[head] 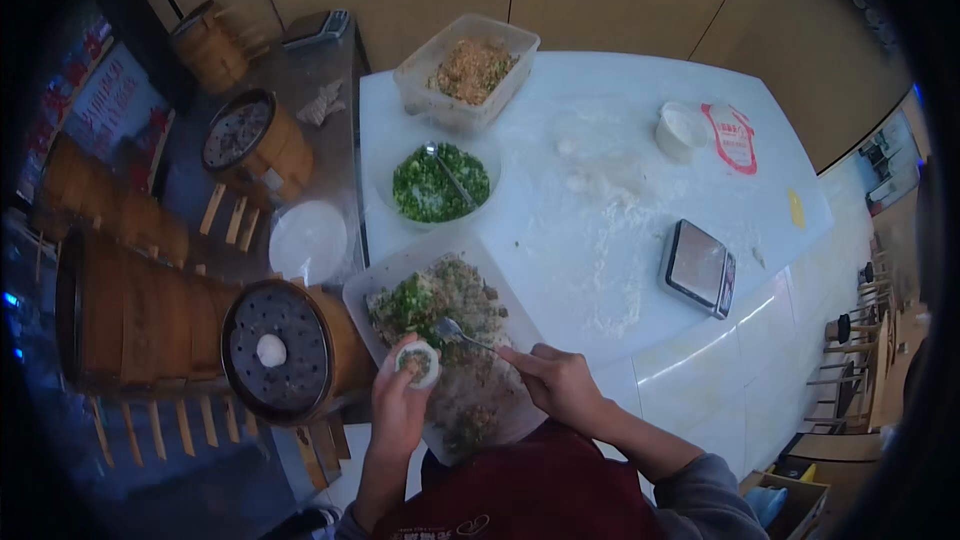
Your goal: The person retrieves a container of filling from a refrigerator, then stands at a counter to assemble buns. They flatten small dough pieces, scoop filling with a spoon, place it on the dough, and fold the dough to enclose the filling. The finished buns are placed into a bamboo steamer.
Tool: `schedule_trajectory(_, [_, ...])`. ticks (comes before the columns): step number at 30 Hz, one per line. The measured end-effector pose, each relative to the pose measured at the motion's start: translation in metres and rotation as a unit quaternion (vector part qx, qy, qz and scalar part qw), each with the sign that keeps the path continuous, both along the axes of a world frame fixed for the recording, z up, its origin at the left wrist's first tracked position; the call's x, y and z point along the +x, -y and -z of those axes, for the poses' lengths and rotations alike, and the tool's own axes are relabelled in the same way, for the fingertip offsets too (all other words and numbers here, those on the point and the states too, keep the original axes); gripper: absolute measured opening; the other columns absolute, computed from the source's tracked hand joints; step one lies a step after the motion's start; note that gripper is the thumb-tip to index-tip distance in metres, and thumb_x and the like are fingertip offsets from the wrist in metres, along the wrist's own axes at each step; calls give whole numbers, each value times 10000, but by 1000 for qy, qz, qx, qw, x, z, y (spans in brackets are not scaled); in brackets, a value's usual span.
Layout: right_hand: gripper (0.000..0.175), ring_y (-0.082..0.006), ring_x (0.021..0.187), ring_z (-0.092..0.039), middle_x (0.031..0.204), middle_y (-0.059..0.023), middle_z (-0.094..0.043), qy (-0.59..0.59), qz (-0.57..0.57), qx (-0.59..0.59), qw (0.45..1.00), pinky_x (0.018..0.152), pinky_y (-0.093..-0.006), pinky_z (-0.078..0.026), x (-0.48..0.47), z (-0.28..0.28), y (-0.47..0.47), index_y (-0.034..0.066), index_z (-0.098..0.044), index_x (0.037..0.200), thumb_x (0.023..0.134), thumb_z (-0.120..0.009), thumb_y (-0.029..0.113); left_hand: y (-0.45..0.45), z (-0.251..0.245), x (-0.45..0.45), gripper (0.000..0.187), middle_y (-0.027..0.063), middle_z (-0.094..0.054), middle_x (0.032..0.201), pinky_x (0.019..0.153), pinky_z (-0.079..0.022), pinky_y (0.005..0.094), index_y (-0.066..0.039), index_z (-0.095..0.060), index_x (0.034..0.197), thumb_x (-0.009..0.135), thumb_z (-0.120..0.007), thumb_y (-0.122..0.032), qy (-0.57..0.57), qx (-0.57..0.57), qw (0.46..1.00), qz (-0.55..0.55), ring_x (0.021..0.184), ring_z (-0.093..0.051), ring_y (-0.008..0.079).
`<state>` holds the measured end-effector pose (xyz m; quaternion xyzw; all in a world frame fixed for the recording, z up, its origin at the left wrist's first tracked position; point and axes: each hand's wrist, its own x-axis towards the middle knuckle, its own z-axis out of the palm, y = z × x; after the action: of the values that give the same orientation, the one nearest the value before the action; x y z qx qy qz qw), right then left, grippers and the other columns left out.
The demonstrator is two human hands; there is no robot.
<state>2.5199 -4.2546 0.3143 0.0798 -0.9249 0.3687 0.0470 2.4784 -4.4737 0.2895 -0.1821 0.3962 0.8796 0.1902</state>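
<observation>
A round dough wrapper (418, 364) with filling in it lies cupped in my left hand (399, 405), over the near left part of a plastic tub (517, 300). My right hand (559, 382) grips the handle of a metal spoon (450, 328), whose bowl rests at the green and pale filling (420, 292) in the tub. Left of my left hand, one pale bun (271, 350) sits on the dark perforated liner of a bamboo steamer (319, 315). A bowl of chopped greens (441, 184) with another spoon in it stands beyond the tub.
A second plastic tub (472, 75) of filling stands at the back of the white table (555, 240). A digital scale (697, 266) and a white cup (679, 130) are on the right, with flour strewn between. Stacked bamboo steamers (142, 315) and a white round lid or plate (308, 242) are at left.
</observation>
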Motion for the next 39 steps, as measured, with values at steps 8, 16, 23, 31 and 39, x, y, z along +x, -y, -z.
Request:
schedule_trajectory(8, [446,-270,523,-543,667,-84,-509,56,-5,101,993,475,-367,-471,8,13,3,132,-632,1138,724,-561,-16,2,-4,6,450,155,-510,1190,956,-467,393,29,-362,1335,899,-441,-52,-7,42,999,-1,1133,-521,285])
schedule_trajectory(16, [181,-264,734,-588,866,-93,-573,-60,-36,-10,998,627,-337,-508,-4,11,21,74,-680,905,724,-675,75,1,-16,15,435,114,-534,1144,952,-462,382,-4,-369,1331,950,-497,-169,-15,6,999,41,1061,-551,238])
schedule_trajectory(23, [163,-94,653,-563,770,-40,-577,162,-2,-311,937,600,-254,-468,-11,-15,48,27,-663,865,761,-749,119,-1,-26,23,406,119,-531,1140,938,-445,364,-13,-343,1337,960,-459,-107,-19,100,994,43,1086,-532,215])
schedule_trajectory(31, [152,-152,626,-573,778,-69,-570,35,-6,-271,962,553,-276,-465,-7,-23,54,19,-635,837,739,-744,61,-2,-32,25,467,98,-508,1159,946,-432,355,-22,-339,1336,932,-538,-147,-47,104,992,62,1085,-515,196])
schedule_trajectory(39, [127,-132,632,-552,793,-58,-564,43,-3,-271,961,541,-252,-448,-8,-29,52,40,-645,845,750,-730,43,-2,-35,25,471,91,-504,1151,941,-450,331,-7,-328,1333,927,-539,-115,-44,115,989,78,1066,-526,181])
